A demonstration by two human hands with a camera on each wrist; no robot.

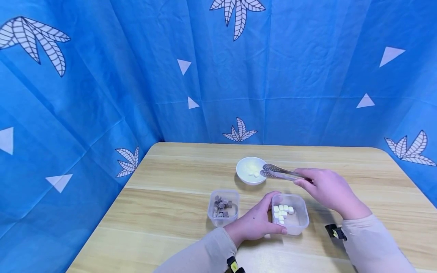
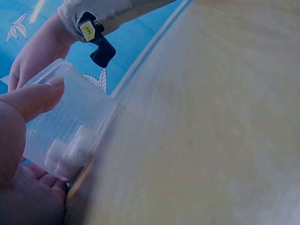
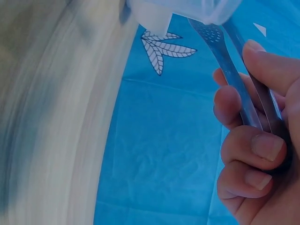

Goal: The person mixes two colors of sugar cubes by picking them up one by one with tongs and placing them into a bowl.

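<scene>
your right hand (image 1: 329, 191) grips the metal tongs (image 1: 280, 173) by the handle end, tips over the white bowl (image 1: 250, 170); your left hand (image 1: 254, 223) curls round the clear tub (image 1: 290, 213) of white cubes (image 1: 282, 211) on the bench (image 1: 170, 212); the cubes look light and soft, so pinch each across flat sides, gently.

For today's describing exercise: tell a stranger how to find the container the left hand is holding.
Start at the wooden table and find the two small clear plastic tubs near its front edge. Take the right-hand tub, gripped by the left hand. It holds white cubes, while its neighbour holds dark brownish ones.
</scene>
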